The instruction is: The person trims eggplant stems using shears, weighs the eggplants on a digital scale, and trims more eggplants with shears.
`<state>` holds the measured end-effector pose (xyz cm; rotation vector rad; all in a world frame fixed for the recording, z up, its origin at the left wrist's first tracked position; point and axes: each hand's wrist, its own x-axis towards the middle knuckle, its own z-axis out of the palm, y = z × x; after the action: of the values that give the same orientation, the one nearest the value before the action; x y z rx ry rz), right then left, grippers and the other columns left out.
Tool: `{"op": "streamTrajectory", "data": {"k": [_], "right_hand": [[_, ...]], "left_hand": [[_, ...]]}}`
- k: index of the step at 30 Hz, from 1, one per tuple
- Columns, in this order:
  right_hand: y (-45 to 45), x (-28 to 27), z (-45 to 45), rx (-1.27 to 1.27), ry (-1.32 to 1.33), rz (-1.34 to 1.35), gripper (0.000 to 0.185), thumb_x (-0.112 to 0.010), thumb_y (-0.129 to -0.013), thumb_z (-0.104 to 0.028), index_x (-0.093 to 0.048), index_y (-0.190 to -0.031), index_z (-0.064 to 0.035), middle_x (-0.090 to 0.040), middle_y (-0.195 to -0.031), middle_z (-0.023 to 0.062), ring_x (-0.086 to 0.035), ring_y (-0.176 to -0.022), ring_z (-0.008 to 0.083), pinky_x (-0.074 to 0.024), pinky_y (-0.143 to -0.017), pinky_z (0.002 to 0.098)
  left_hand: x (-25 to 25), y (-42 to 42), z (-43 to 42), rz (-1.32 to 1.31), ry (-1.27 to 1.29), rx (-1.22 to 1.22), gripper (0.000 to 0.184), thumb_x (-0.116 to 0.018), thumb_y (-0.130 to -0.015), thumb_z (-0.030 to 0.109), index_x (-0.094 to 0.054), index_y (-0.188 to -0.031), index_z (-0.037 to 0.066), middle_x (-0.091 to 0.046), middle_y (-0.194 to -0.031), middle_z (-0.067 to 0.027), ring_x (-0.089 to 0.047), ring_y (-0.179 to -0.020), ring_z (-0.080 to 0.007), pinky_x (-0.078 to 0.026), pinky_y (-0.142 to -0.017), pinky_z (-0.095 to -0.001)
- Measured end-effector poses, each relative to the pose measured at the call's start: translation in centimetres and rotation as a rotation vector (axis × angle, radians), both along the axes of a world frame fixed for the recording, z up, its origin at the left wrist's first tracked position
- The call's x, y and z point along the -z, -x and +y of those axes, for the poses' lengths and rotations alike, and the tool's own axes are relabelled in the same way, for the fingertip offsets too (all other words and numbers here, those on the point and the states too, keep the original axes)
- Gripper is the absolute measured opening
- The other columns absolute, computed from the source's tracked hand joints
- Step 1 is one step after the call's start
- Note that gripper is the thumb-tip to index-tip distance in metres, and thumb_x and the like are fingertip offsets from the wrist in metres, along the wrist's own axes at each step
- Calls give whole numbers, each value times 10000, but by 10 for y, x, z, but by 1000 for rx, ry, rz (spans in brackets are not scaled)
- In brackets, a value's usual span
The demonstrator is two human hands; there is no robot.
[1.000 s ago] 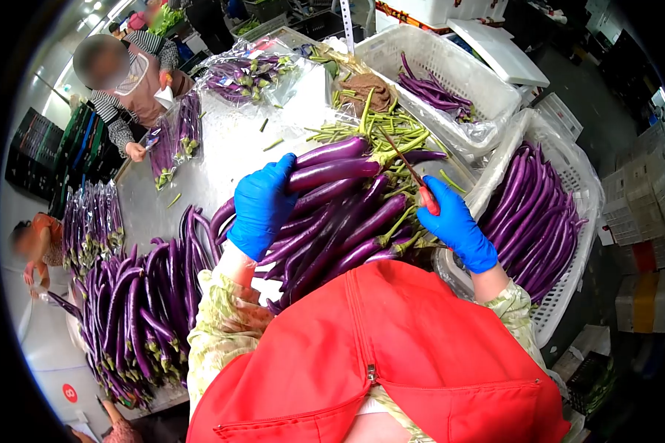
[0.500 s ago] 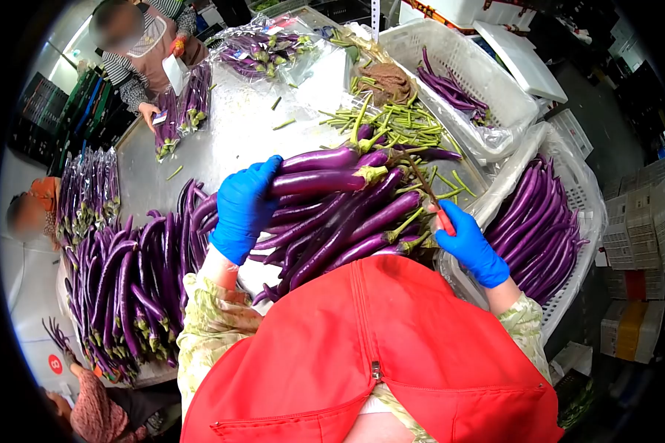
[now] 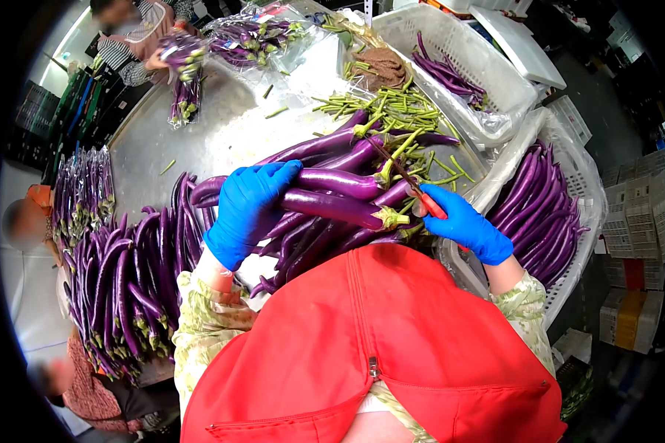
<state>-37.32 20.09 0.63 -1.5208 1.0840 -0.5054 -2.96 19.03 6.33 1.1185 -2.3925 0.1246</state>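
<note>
Gripping purple eggplants (image 3: pixel 332 206) in our gloved left hand (image 3: pixel 245 214), we hold a red-handled blade (image 3: pixel 434 207) in our right hand (image 3: pixel 467 229). Green stem pieces (image 3: pixel 406 109) lie beyond.

Metal table (image 3: pixel 142 151), dark floor (image 3: pixel 607 122), stacked boxes (image 3: pixel 637 221)

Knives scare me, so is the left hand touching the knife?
Apart: the head view plainly shows eggplants stretching between the left hand and the knife.

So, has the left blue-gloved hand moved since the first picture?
Yes. Judged against the brown cloth, the left hand is now farther away, drawn back toward the wearer's side of the table.
</note>
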Motion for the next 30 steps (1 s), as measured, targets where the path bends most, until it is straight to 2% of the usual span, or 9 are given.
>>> {"op": "streamTrajectory", "data": {"k": [12, 18, 20, 22, 23, 25, 28, 29, 30], "right_hand": [[3, 0, -4, -124, 36, -57, 509, -560, -725, -57, -464, -1222, -5, -528, -879, 38, -489, -779, 124, -428, -731, 266], [3, 1, -4, -100, -47, -71, 480, -562, -739, -72, -480, -1206, -1, -526, -885, 23, -477, -786, 102, -426, -733, 257], [-2, -2, 7, 46, 61, -1, 473, -580, -758, -91, -479, -1209, 13, -541, -931, 19, -474, -816, 94, -418, -752, 250], [-5, 19, 10, 252, -62, -213, 467, -598, -805, -126, -464, -1221, 40, -558, -1029, 53, -516, -939, 150, -419, -838, 295], [-7, 27, 4, 243, -42, -274, 519, -591, -778, -91, -434, -1260, 18, -553, -974, 57, -540, -832, 132, -451, -723, 277], [14, 46, -7, 289, -229, -309, 455, -590, -744, -61, -468, -1179, -9, -522, -824, 29, -455, -596, 59, -348, -487, 186], [-1, 20, -6, 318, -134, -398, 449, -565, -742, -40, -455, -1177, -19, -506, -785, 31, -480, -637, 97, -401, -556, 221], [-1, 21, -8, 318, -137, -449, 460, -560, -746, -41, -443, -1190, -16, -507, -787, 36, -485, -649, 105, -410, -576, 227], [-2, 21, -9, 329, -135, -500, 472, -555, -749, -43, -431, -1204, -14, -507, -789, 42, -489, -662, 113, -418, -597, 233]], "left_hand": [[0, -2, 4, -22, -33, 4, 504, -696, -631, 77, -564, -1117, 100, -629, -902, -113, -602, -733, -316, -475, -633, -380], [-3, 2, 2, 14, -65, 31, 507, -687, -630, 59, -563, -1121, 90, -635, -900, -123, -612, -751, -329, -480, -639, -381], [-4, -2, 2, 40, -115, 41, 475, -668, -664, 45, -572, -1128, 76, -644, -913, -134, -634, -773, -314, -502, -656, -358], [2, -9, 6, 149, -180, -22, 369, -621, -745, 46, -604, -1113, 69, -651, -949, -139, -650, -852, -247, -514, -767, -337], [20, -20, 1, 359, -76, 64, 383, -607, -745, 52, -596, -1127, 81, -648, -940, -133, -645, -838, -276, -509, -748, -354], [-1, -25, 7, 285, 48, -133, 457, -657, -671, 60, -593, -1122, 99, -644, -933, -120, -626, -828, -316, -495, -710, -377], [-16, -63, 16, 521, 257, -365, 538, -688, -595, 11, -585, -1117, 95, -636, -949, -131, -611, -872, -313, -483, -753, -375], [-16, -79, 18, 694, 412, -478, 509, -653, -628, -47, -578, -1117, 75, -643, -964, -104, -615, -877, -254, -475, -786, -338], [-14, -100, 19, 1074, 412, -422, 403, -631, -698, -63, -586, -1086, 39, -641, -975, -64, -603, -866, -176, -469, -793, -307]]}}
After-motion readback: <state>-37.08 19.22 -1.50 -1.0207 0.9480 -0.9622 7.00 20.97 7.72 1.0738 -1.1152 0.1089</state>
